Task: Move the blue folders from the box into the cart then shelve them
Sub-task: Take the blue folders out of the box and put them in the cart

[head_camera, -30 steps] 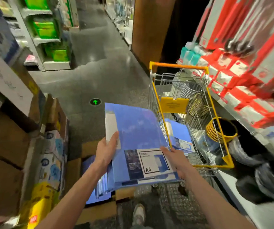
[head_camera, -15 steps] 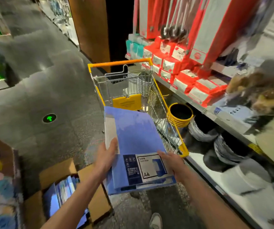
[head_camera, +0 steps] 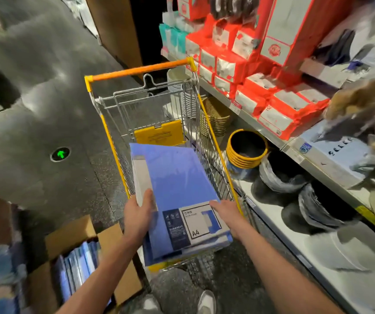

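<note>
L hand (head_camera: 139,214), R hand (head_camera: 225,215) grip "A4" blue folders (head_camera: 177,177) over cart (head_camera: 136,70).

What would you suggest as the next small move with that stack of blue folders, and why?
Probably lower the stack of blue folders into the cart and release it. The left hand and right hand grip its near edge, and it already sits over the cart's open top. More folders stand in the cardboard box at lower left, waiting for the same trip.
</note>
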The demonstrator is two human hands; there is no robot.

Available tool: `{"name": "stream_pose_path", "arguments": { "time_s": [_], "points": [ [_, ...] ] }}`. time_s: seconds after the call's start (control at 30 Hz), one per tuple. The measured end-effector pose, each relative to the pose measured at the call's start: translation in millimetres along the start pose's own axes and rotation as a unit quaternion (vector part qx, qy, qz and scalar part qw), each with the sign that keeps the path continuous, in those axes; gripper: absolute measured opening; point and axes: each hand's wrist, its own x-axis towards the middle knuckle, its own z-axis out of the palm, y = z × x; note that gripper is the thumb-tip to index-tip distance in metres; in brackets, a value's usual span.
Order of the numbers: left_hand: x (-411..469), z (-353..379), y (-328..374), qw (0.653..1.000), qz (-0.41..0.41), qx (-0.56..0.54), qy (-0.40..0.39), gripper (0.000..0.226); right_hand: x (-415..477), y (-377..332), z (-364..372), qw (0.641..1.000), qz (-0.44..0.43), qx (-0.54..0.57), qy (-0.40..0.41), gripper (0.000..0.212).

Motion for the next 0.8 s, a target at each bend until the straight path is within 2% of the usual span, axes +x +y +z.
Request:
{"name": "stream_pose_path", "arguments": {
  "time_s": [0.17,0.37,0.47,0.57,0.67,0.73,0.77,0.8],
  "points": [
    [57,24,-8,1.0,-0.021,0.018,-0.011,0.022,44,-11,9,0.998,0.047,-0.019,-0.022,0.058],
    [152,69,-34,0.997,-0.051,0.046,-0.047,0.031,106,-24,26,0.995,0.068,-0.057,0.052,0.039],
    [191,89,-45,0.992,-0.075,0.069,-0.069,0.029,125,-47,40,0.992,0.086,-0.068,0.065,0.019],
    [228,105,-59,0.986,-0.108,0.057,-0.11,0.037,146,-55,61,0.987,0.075,-0.137,0.024,0.03],
    [269,127,-84,0.97,-0.18,0.04,-0.159,0.042,150,-64,83,0.984,0.097,-0.147,0.025,0.022],
    [290,142,-106,0.959,-0.223,0.051,-0.17,0.062,150,-63,91,0.981,0.098,-0.167,0.026,0.023],
    [296,148,-106,0.955,-0.235,0.044,-0.179,0.063,150,-60,93,0.98,0.106,-0.165,0.022,0.023],
    [303,152,-104,0.949,-0.249,0.036,-0.188,0.054,148,-58,95,0.979,0.122,-0.163,0.014,0.022]
  ]
}}
